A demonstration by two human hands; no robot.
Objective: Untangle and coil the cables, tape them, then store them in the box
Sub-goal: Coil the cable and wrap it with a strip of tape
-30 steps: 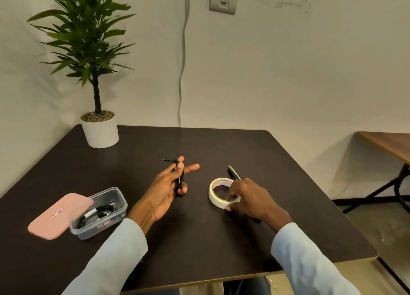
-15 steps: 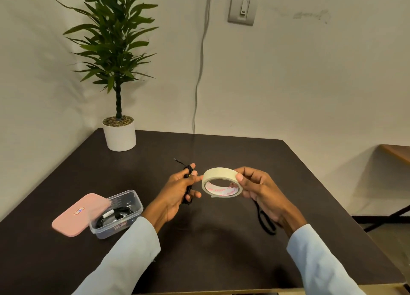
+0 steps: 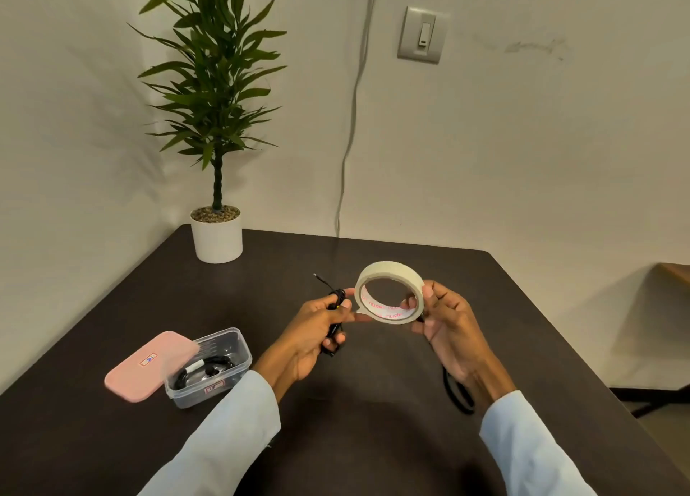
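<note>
My left hand [image 3: 311, 333] grips a coiled black cable [image 3: 335, 310] above the dark table [image 3: 373, 439]; its plug end sticks up and away. The thumb and forefinger of that hand also touch the edge of a roll of cream masking tape [image 3: 390, 292]. My right hand [image 3: 446, 325] holds the roll upright, fingers curled through and around its right side. Another black cable [image 3: 457, 393] lies on the table, partly hidden under my right wrist. A clear plastic box [image 3: 209, 368] at the left holds one taped black cable [image 3: 203, 369].
The box's pink lid [image 3: 147, 365] leans against its left side. A potted plant in a white pot [image 3: 217, 239] stands at the far left corner. A grey wire runs down the wall behind the table. A second table edge shows at the far right.
My right hand picked the tape roll up off the table and raised it upright. My left hand brought the coiled cable against it. The view tilted upward.
</note>
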